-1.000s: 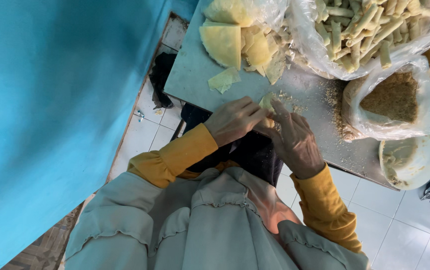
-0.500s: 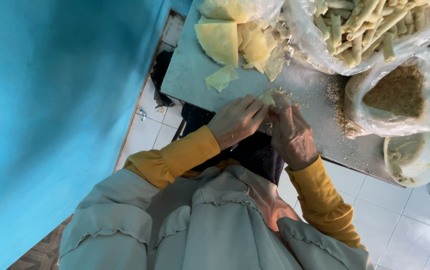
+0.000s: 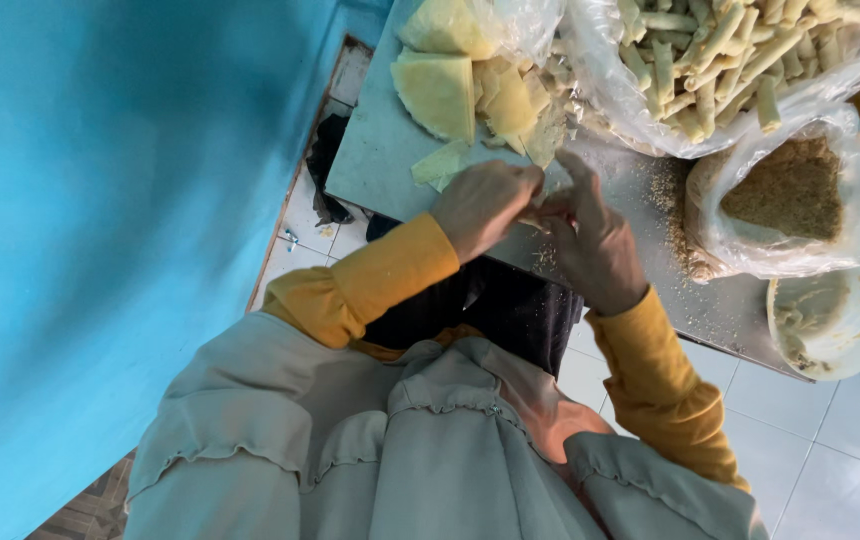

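At the near table edge, you rolled a wrapper.
Your left hand (image 3: 485, 205) and right hand (image 3: 590, 245) met, fingers pinching a small pale roll (image 3: 533, 212) over the metal table (image 3: 370, 150), just near the stacked wrappers (image 3: 440, 90).

Mustard-yellow long sleeves, pale grey ruffled headscarf, dark garment beneath

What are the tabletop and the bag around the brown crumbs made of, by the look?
Tabletop: likely sheet metal, dull grey, matte, faint sheen. Bag: thin clear plastic film, glossy and crinkled, brown crumbs visible through it.
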